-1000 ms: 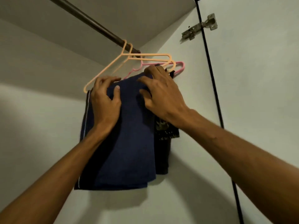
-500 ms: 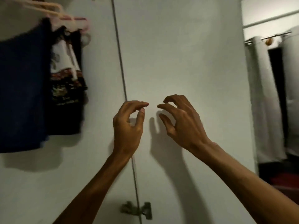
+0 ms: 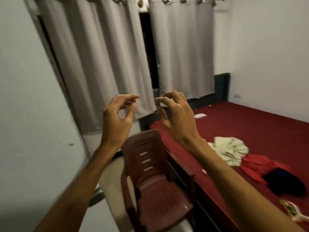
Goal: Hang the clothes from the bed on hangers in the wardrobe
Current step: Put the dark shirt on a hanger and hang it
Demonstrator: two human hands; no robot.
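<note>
A bed (image 3: 250,128) with a dark red sheet fills the right side. On it lie a crumpled pale cream garment (image 3: 229,152), a red garment (image 3: 257,166) and a dark navy one (image 3: 286,183). A pink hanger (image 3: 296,215) pokes in at the lower right edge. My left hand (image 3: 117,118) and my right hand (image 3: 175,116) are raised in mid-air in front of me, fingers loosely curled, holding nothing. Both are well short of the clothes. The wardrobe is out of view.
A maroon plastic chair (image 3: 153,181) stands between me and the bed's near edge. Grey curtains (image 3: 103,61) hang across the back wall. A white door or panel (image 3: 30,114) runs along my left. A small white paper (image 3: 199,116) lies on the bed.
The view has swung right from the wardrobe to the bed. My hands let go of the hung navy garment and now hover with nothing in them.
</note>
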